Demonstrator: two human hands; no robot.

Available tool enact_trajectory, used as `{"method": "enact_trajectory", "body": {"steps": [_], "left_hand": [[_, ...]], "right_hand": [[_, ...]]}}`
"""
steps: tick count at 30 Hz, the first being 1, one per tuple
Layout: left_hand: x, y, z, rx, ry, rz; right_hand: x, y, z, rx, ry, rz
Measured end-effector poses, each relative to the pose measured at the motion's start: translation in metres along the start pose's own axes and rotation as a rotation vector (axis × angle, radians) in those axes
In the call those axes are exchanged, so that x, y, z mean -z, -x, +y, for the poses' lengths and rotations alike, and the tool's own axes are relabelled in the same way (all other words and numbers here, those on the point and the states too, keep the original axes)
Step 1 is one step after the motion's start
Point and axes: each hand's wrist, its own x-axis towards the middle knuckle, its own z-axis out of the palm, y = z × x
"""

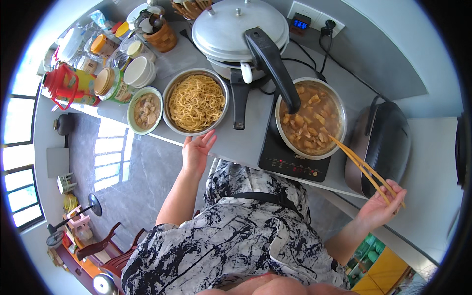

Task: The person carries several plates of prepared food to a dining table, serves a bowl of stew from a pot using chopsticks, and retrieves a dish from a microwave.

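My right hand (pixel 385 202) grips a pair of wooden chopsticks (pixel 363 166), whose tips reach into the brown stew (pixel 311 118) near the right edge of a metal pot (pixel 343 142). That pot stands on a black induction cooker (pixel 295 169) with lit indicators. At the counter's front edge, my left hand (pixel 196 151) has its fingers spread at the near rim of a steel bowl (pixel 166 117) of noodles (pixel 197 102); whether they touch it is hard to tell. Left of the noodles is a pale green bowl (pixel 161 96) holding a meat dish in liquid.
A large pressure cooker (pixel 236 33) stands behind, its black handle (pixel 274 66) reaching over the pot's left rim. A dark rounded appliance (pixel 387 143) sits at right. Jars, stacked white bowls (pixel 139 72) and a red-topped flask (pixel 72 84) crowd the left. Power cords (pixel 346 61) run along the back.
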Motion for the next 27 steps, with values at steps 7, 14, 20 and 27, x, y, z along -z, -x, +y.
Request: {"method": "enact_trajectory", "body": {"steps": [7,14,20,27], "left_hand": [[-0.019,-0.024,-0.014,-0.070,-0.025,-0.090],[-0.031,-0.047,-0.024,-0.068,-0.065,-0.173],[-0.056,-0.043,-0.049,-0.097,-0.177,-0.131],[-0.150,0.012,-0.110,0.009,-0.408,-0.554]], "right_hand": [[0.003,-0.038,0.010,0.005,-0.028,-0.046],[0.019,-0.056,0.007,0.138,0.050,-0.095],[0.026,-0.082,-0.002,0.151,0.278,-0.211],[-0.002,-0.088,0.063,-0.399,0.652,-0.526]]}}
